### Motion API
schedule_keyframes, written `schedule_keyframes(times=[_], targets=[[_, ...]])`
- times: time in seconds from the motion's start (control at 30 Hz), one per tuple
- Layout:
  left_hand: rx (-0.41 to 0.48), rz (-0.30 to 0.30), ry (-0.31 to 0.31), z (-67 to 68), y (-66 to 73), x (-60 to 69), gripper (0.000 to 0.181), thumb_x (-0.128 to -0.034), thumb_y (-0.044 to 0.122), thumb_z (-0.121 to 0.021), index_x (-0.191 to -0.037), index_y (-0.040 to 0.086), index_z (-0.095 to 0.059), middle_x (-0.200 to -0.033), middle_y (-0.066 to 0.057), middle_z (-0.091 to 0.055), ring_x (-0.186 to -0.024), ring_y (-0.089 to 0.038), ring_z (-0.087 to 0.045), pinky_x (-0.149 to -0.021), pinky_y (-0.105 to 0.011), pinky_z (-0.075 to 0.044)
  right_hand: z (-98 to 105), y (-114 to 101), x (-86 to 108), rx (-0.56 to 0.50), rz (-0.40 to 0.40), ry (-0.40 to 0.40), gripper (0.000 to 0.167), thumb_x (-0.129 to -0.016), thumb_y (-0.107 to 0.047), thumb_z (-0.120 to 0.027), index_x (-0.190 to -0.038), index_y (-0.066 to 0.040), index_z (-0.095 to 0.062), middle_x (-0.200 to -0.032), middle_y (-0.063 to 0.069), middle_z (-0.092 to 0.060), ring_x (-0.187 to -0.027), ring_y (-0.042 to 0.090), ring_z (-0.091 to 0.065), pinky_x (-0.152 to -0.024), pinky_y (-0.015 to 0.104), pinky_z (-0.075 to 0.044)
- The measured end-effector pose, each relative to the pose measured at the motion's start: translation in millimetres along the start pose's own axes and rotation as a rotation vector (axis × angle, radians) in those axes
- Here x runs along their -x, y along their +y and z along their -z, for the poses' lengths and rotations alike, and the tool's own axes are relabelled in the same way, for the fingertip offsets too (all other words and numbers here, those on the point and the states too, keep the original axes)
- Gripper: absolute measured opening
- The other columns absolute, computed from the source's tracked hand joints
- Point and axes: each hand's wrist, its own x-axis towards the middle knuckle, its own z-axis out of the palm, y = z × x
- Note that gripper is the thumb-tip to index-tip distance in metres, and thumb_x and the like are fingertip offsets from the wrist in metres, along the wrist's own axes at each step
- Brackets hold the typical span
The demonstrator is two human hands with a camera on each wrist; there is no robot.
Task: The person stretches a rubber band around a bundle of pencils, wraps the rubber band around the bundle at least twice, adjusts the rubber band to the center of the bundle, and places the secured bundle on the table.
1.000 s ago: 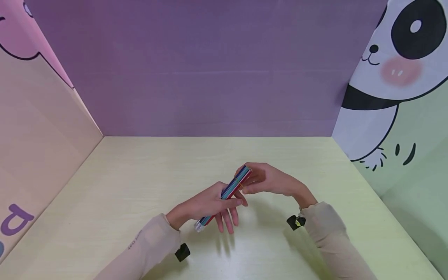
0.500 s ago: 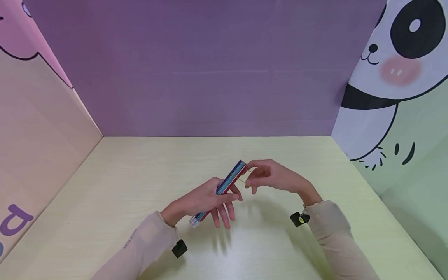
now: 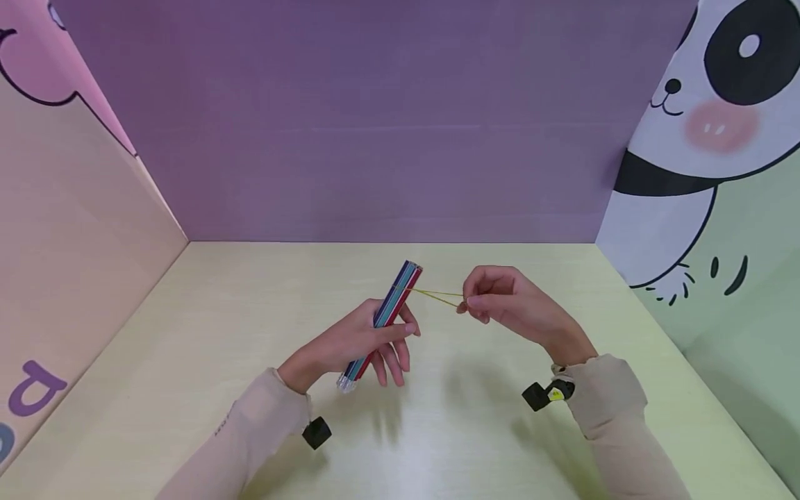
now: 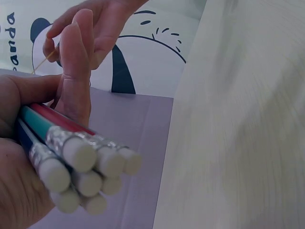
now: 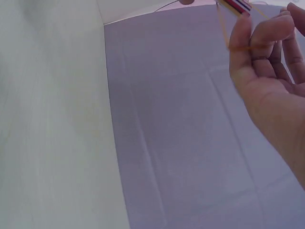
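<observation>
The fingers of my right hand (image 3: 512,305) are curled in a pinch on a yellow elastic band (image 3: 439,292), which stretches taut in two strands from my fingertips across to the pencils (image 3: 396,300). My left hand (image 3: 350,340) grips that bundle, dark blue, teal and red, between thumb and forefinger, its other fingers reaching out loosely past it. The band crosses the bundle beyond my left thumb, near the far end. The pencils slant: that end points up and away from my left fingers, while the white erasers (image 4: 78,155), with their silvery collars (image 4: 56,136), poke out on the wrist side of my grip. Below my fingers lies the pale tabletop (image 3: 262,305), with the pencils held above it. Ahead of my fingers stands a purple wall (image 3: 387,125); off to the right of them, a panda (image 3: 675,142) decorates the green side wall (image 3: 744,347).
</observation>
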Motion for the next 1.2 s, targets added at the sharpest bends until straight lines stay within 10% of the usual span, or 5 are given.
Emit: schedule_keyframes(times=[0.13, 0.37, 0.77, 0.97, 1.2], targets=[[0.003, -0.011, 0.005, 1.0, 0.9, 0.2, 0.029, -0.1030, 0.024, -0.057, -0.115, -0.002, -0.051, -0.080, -0.024, -0.070, -0.066, -0.041, -0.071, -0.054, -0.047, -0.059, -9.8, -4.6, -2.7, 0.075, 0.058, 0.060, 0.016, -0.094, 0.003, -0.057, -0.091, -0.009, -0.067, -0.066, 0.001, -0.050, -0.063, 0.017, -0.050, -0.098, 0.036, -0.051], [0.005, -0.022, -0.018, -0.5, 3.6, 0.4, 0.031, -0.1023, 0.026, -0.058, -0.115, -0.002, -0.051, -0.081, -0.024, -0.070, -0.067, -0.042, -0.071, -0.054, -0.048, -0.059, -17.9, -7.1, -2.5, 0.250, 0.105, 0.149, 0.011, -0.092, 0.004, -0.058, -0.095, -0.002, -0.067, -0.067, 0.005, -0.060, -0.067, 0.023, -0.068, -0.052, 0.026, -0.041], [-0.118, -0.062, 0.057, -11.5, 7.4, 2.2, 0.027, -0.1021, 0.024, -0.059, -0.112, -0.001, -0.052, -0.078, -0.020, -0.070, -0.064, -0.038, -0.072, -0.054, -0.050, -0.059, -12.5, 23.5, -15.2, 0.254, -0.231, 0.143, 0.020, -0.098, -0.011, -0.062, -0.113, -0.001, -0.071, -0.064, 0.003, -0.045, -0.050, 0.015, -0.035, -0.046, 0.024, -0.037], [-0.211, -0.074, 0.120, -19.1, 6.8, 2.5, 0.016, -0.1016, 0.018, -0.059, -0.108, 0.004, -0.055, -0.073, -0.017, -0.069, -0.058, -0.034, -0.071, -0.051, -0.046, -0.059, -12.4, 30.3, -15.9, 0.374, -0.329, -0.046, 0.018, -0.088, -0.023, -0.077, -0.099, -0.009, -0.078, -0.060, 0.001, -0.042, -0.048, 0.013, -0.029, -0.046, 0.024, -0.024], [-0.289, -0.112, 0.156, -22.7, 8.8, 2.3, 0.007, -0.1026, 0.014, -0.056, -0.105, 0.007, -0.057, -0.070, -0.013, -0.068, -0.056, -0.032, -0.070, -0.048, -0.044, -0.058, -4.3, 38.3, -12.3, 0.053, -0.077, -0.239, 0.057, -0.103, -0.051, -0.047, -0.102, 0.000, -0.072, -0.064, -0.002, -0.038, -0.052, 0.012, -0.019, -0.046, 0.027, -0.013]])
